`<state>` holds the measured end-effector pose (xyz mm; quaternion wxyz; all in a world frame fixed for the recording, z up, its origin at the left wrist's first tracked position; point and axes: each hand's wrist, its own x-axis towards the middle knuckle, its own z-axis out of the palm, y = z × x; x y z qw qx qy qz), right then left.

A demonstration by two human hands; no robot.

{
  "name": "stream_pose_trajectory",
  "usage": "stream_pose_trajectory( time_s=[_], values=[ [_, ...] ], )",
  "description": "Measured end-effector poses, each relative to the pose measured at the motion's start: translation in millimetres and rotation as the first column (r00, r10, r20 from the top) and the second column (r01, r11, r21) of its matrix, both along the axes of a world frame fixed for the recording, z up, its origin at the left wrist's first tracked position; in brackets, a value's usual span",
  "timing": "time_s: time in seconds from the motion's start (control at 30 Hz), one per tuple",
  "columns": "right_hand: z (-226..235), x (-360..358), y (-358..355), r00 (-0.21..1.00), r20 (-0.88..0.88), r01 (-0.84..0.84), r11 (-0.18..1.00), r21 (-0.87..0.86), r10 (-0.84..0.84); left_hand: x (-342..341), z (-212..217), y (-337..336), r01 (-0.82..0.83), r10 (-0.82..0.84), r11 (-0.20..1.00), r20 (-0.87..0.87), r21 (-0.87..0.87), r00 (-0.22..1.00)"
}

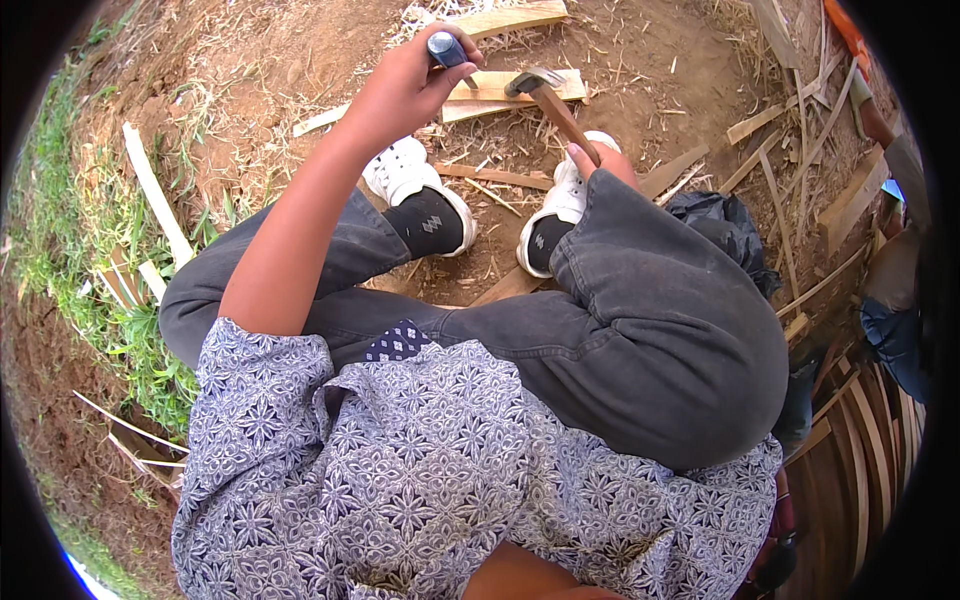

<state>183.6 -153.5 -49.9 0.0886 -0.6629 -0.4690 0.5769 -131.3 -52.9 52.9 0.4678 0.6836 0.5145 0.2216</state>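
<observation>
My left hand [415,80] is closed around the blue handle of a chisel [446,50], whose round metal cap faces up. The chisel's tip points down at a pale piece of wood [555,85] lying on the ground; whether it touches the wood I cannot tell. In my right hand [612,165] is the wooden handle of a claw hammer [565,118], partly hidden behind my raised knee. The hammer's metal head hangs over the right part of the wood, apart from the chisel. My white shoes stand just this side of the wood.
Wood shavings and offcuts litter the brown soil, with another plank [510,18] beyond the work. A black plastic bag [725,225] lies right of my shoe. Long strips of wood [865,440] and another person [893,270] are at the right. Grass [90,270] grows at the left.
</observation>
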Motion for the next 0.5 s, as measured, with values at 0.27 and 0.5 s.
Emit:
stream_pose_trajectory(
  time_s=[0.27,0.5],
  values=[
    [1.5,-1.3,0.6,1.0,-0.003,0.013,1.0,-0.028,-0.013,1.5,0.2,0.5,-0.009,0.008,1.0,-0.064,-0.011,0.998],
    [1.4,-2.9,-0.4,1.0,0.007,0.024,1.0,-0.007,-0.023,3.6,1.4,1.8,0.005,-0.006,1.0,-0.086,-0.012,0.996]
  ],
)
